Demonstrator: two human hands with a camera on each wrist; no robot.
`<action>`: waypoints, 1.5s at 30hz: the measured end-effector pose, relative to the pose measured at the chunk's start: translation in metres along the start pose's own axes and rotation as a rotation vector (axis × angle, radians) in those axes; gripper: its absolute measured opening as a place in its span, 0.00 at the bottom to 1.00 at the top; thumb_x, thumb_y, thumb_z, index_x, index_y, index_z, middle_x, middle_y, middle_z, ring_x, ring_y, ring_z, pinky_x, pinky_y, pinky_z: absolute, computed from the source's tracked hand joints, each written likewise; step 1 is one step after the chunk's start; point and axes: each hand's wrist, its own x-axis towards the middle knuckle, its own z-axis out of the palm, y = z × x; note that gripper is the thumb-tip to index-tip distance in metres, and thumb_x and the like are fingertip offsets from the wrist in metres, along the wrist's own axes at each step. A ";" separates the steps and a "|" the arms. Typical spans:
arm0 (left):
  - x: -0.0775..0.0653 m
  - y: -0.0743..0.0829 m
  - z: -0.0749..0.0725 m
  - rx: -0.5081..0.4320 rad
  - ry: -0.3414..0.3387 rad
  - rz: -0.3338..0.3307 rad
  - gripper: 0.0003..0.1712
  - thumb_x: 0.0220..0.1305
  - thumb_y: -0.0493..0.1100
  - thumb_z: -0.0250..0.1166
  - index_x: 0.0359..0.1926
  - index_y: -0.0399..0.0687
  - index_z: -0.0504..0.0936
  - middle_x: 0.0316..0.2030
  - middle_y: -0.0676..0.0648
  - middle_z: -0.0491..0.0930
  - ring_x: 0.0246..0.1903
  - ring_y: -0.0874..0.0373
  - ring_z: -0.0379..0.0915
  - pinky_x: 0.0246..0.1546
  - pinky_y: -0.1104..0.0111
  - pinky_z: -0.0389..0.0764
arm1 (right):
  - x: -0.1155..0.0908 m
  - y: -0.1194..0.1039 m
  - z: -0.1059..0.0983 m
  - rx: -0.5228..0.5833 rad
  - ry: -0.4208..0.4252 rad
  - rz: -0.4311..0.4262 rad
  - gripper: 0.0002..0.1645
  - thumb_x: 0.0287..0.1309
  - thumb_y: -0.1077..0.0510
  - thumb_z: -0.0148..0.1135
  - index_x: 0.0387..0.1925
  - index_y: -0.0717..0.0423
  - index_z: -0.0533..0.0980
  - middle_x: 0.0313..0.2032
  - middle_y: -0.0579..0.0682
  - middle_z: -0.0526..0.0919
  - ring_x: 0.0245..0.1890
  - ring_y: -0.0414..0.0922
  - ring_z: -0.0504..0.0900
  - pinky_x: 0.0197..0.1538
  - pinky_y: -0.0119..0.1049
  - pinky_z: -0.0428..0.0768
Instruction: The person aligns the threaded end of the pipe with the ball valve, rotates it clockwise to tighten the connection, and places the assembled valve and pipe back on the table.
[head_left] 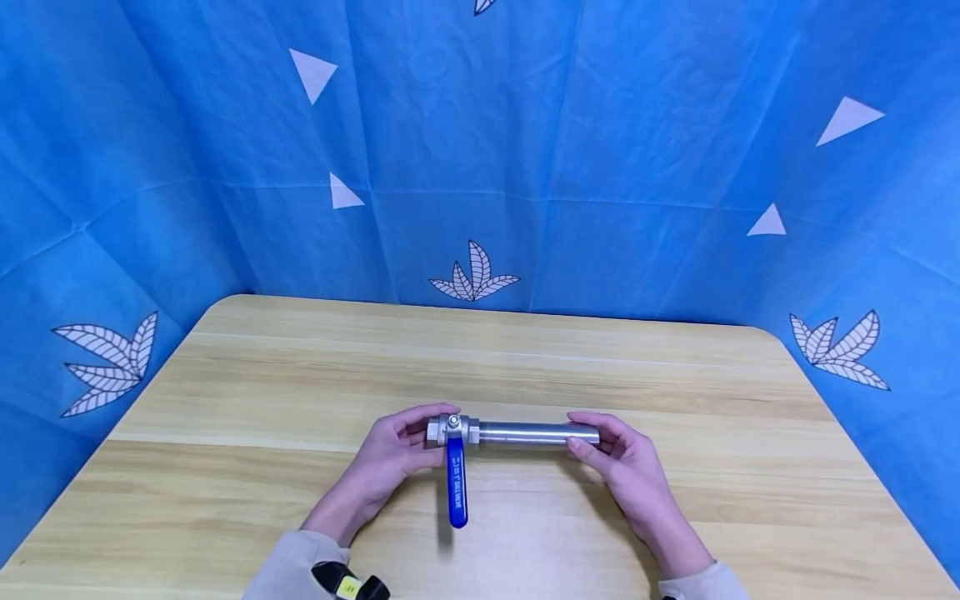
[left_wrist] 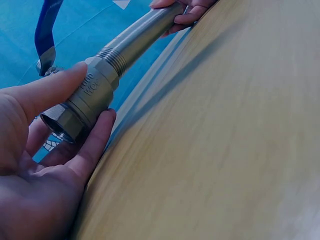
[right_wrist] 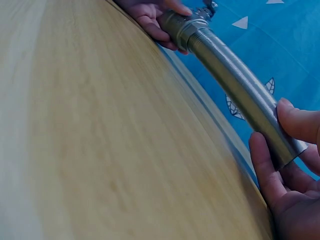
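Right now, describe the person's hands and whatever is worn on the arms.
The left hand and right hand are bare: no gloves or rings show. Both arms wear pale greyish sleeves. A black strap-like device sits on the left sleeve, with a yellow label whose dark marking is too small to read.

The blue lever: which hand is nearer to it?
Left. The left hand grips the valve body beside the blue lever; the right hand holds the pipe at its far end.

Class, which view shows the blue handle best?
The head view: the blue handle appears whole and unobstructed. The left wrist view crops it at the top; the right wrist view shows no clear blue part.
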 end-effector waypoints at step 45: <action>-0.004 -0.002 -0.004 0.034 0.018 0.042 0.32 0.59 0.28 0.74 0.66 0.47 0.84 0.63 0.40 0.85 0.59 0.50 0.85 0.59 0.69 0.86 | -0.002 0.002 -0.005 -0.119 -0.050 0.017 0.20 0.73 0.55 0.68 0.56 0.68 0.82 0.37 0.59 0.90 0.34 0.45 0.90 0.43 0.38 0.91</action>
